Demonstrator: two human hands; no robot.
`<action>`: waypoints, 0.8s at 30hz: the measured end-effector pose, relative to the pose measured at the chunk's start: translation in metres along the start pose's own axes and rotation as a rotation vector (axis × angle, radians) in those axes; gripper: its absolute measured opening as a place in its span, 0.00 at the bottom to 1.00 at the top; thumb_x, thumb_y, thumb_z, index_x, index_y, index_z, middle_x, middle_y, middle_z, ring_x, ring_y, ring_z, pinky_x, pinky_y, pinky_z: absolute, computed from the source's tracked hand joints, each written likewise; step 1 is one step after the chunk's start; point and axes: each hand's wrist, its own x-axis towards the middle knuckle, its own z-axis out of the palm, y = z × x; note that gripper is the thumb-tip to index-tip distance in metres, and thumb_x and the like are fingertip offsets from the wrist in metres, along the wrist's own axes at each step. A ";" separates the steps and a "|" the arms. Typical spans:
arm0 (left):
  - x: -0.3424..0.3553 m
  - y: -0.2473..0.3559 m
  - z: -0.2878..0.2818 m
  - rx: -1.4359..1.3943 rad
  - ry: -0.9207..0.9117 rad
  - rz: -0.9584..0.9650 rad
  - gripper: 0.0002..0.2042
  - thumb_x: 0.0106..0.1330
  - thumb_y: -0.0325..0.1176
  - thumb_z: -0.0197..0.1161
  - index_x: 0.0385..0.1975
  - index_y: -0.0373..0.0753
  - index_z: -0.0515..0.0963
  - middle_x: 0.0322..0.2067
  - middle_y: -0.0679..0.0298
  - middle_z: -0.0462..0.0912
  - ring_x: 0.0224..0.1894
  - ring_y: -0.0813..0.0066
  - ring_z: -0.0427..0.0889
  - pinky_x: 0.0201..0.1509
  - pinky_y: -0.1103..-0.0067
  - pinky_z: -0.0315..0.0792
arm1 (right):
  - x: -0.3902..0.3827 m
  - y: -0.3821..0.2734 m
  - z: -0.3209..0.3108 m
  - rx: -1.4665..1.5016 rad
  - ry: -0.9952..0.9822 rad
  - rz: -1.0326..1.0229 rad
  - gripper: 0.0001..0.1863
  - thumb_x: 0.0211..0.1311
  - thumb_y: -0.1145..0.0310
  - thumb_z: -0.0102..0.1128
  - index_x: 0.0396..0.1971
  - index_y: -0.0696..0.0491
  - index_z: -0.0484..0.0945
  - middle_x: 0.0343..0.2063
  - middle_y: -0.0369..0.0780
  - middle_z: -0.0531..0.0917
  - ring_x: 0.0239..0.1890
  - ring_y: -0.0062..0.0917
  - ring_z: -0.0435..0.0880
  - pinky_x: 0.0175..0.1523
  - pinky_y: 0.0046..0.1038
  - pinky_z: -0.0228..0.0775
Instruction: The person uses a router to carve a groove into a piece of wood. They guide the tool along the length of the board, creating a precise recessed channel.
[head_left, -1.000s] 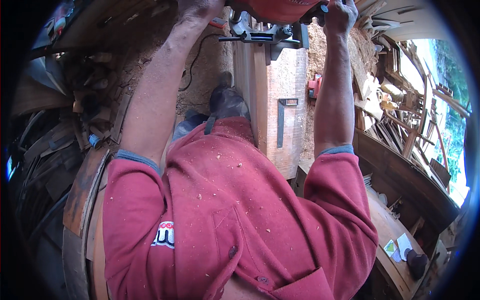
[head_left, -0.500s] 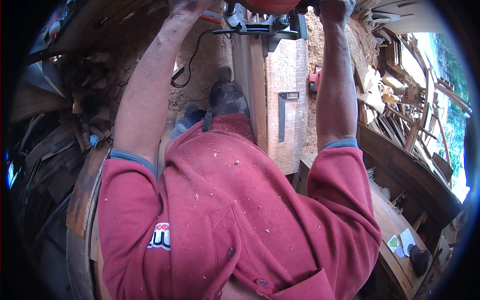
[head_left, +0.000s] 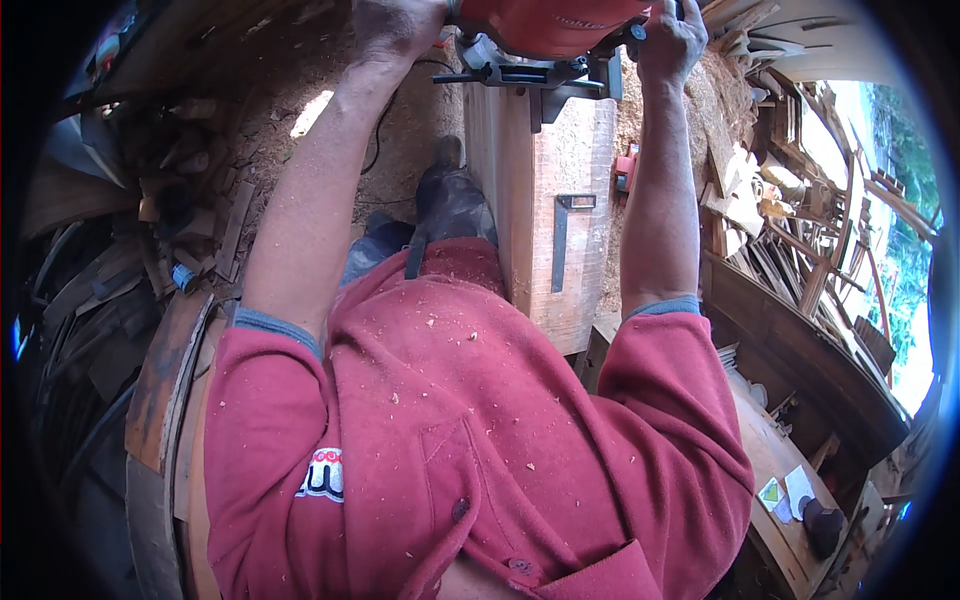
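Sawdust-covered workshop floor, scrap timber piled both sides. Near: reddish wooden plank point(head_left: 545, 220) stood on edge, black steel try square point(head_left: 566, 235) lying on its face. Far end: red power tool with grey metal base point(head_left: 545, 40) sits on the plank, clamped between left hand point(head_left: 398, 22) and right hand point(head_left: 672, 38), both closed on it. Versus earlier, tool sits marginally lower in view. Both arms extended straight forward.

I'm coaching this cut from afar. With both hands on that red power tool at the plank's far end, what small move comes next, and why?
Probably ease the red power tool a little farther along the plank. Left hand and right hand both grip it, and the metal square lies nearer the body, out of its way.
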 end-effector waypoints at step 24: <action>0.010 -0.009 -0.004 0.048 -0.071 0.056 0.13 0.57 0.37 0.69 0.32 0.35 0.75 0.24 0.65 0.79 0.25 0.76 0.77 0.36 0.75 0.75 | 0.008 -0.011 -0.012 -0.074 0.169 -0.176 0.07 0.52 0.75 0.62 0.32 0.57 0.81 0.43 0.51 0.84 0.34 0.40 0.85 0.39 0.38 0.78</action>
